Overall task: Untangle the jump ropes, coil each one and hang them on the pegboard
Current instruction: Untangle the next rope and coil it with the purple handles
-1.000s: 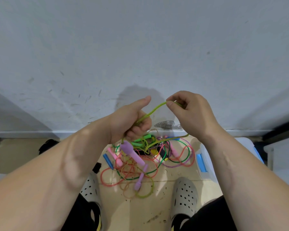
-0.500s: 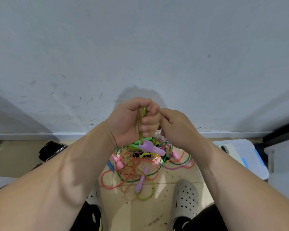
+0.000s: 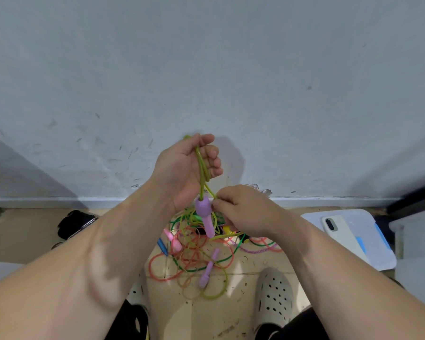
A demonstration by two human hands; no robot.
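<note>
Moved since half a second ago: left hand (image 3: pixel 185 168) lifted higher against the wall (image 3: pixel 206 69), fist loosened into a looser curl; right hand (image 3: pixel 242 212) dropped lower, now beside the purple handle (image 3: pixel 204 213); handle swung from lying sideways to hanging nearly upright.
Left hand: palm towards the camera, thumb and curled fingers grasping several strands of the yellow-green rope (image 3: pixel 201 168), a small loop poking out above the thumb.
Right hand: back towards the camera, thumb and forefinger pinching one strand of the same rope just beside the top of the purple handle.
Yellow-green rope: gathered in the left hand, running down into the top of the purple handle, one strand going on to the floor pile.
Purple handle: dangling below the left hand, thick end up, touching the right thumb.
Tangle of ropes (image 3: pixel 194 251): on the floor (image 3: pixel 214 315) under both hands; orange, green, purple and yellow-green cords knotted together.
Second purple handle (image 3: pixel 207 271): lying in the tangle, near a pink handle (image 3: pixel 173 241) and a blue handle (image 3: pixel 163 246).
Right of the tangle: phone (image 3: pixel 339 231) resting on a white lid (image 3: pixel 375 256).
Near edge: grey clog (image 3: pixel 276 293).
Left of the tangle: black object (image 3: pixel 75 223), too unclear to name.
</note>
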